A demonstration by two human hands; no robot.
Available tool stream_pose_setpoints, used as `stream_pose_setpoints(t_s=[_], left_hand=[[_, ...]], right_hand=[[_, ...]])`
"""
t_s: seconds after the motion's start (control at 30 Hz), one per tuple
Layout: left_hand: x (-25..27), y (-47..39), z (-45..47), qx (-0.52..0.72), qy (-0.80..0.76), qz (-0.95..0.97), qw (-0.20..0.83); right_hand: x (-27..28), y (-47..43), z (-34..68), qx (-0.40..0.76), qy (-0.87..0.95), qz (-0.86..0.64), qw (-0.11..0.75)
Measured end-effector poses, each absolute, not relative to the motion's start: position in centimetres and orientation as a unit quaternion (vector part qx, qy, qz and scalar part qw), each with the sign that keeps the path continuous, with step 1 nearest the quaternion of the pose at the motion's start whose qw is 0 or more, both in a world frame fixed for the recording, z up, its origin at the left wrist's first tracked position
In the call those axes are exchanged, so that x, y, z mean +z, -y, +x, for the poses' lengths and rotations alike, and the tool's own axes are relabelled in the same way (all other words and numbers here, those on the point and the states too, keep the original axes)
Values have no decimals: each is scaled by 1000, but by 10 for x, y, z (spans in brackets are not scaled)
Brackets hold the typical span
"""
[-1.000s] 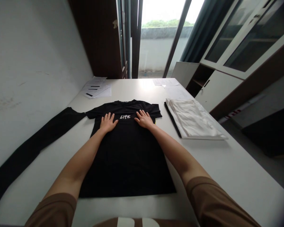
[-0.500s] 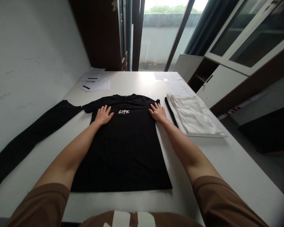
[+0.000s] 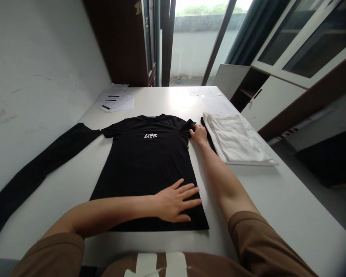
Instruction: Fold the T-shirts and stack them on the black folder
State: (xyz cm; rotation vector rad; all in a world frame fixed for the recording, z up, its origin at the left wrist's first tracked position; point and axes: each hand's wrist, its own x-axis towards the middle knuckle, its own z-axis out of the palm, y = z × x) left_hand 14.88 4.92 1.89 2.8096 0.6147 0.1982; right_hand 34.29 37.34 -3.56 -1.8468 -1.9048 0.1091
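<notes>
A black T-shirt [image 3: 144, 161] with a small white print on its chest lies spread on the white table, collar away from me. My left hand [image 3: 177, 202] is over its lower right part, palm down with fingers spread; whether it presses on the cloth or hovers I cannot tell. At the right sleeve, my right hand [image 3: 198, 134] has its fingers curled around the sleeve's edge. That sleeve is bent up a little, and a bit of yellow shows at the shirt's side below it.
Along the left wall runs a long black piece of cloth [image 3: 43, 161]. Folded white cloth [image 3: 233, 136] lies on the right, with black fabric under its left edge. Papers [image 3: 118, 100] rest at the far left, and more sheets [image 3: 207, 92] at the far right of the table [image 3: 276, 200].
My left hand has left the upper left chest and come down and right across the shirt. My right hand has shifted outward and closed on the right sleeve's edge, which is now bent up.
</notes>
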Motion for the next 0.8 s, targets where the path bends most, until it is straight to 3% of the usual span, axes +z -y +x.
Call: stream_pose_setpoints(t_s=[0.13, 0.37, 0.57, 0.8], left_hand=[[29, -13, 170, 67, -124, 982, 129], [36, -19, 180, 91, -119, 979, 142], [39, -23, 190, 116, -103, 988, -6], [51, -24, 198, 106, -78, 991, 6]], right_hand=[[-36, -374, 348, 89, 667, -663, 329], [-38, -391, 343, 242, 534, -633, 506], [-37, -393, 339, 262, 545, -668, 433], [-23, -379, 334, 224, 647, -647, 337]])
